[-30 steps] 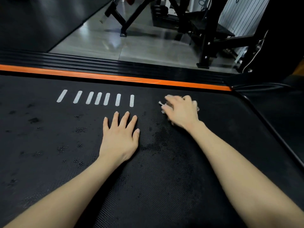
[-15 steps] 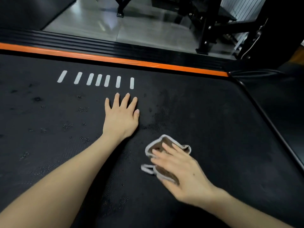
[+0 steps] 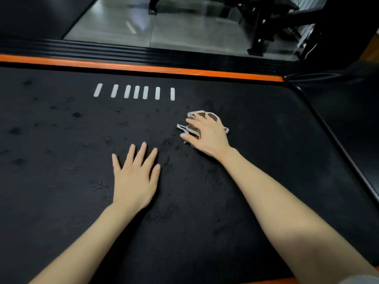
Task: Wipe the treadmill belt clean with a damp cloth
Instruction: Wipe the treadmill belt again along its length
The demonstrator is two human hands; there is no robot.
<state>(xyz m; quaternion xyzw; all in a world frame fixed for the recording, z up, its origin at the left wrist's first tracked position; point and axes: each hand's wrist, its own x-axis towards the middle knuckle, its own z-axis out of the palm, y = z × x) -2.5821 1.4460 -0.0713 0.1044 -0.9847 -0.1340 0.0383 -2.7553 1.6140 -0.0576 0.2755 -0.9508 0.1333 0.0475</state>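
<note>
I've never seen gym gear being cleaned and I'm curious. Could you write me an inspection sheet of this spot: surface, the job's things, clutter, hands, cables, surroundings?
Surface: black treadmill belt, textured, with a row of white stripes and dark spots, mostly on the left.
Job's things: brown cloth with white edging, bunched on the belt.
Clutter: nothing seen.
Hands: right hand presses on the cloth; left hand rests flat on the belt, fingers spread.
Cables: maybe a thin pale cord at far right; unclear.
Surroundings: orange strip beyond the belt, grey floor, black gym frame.
</note>
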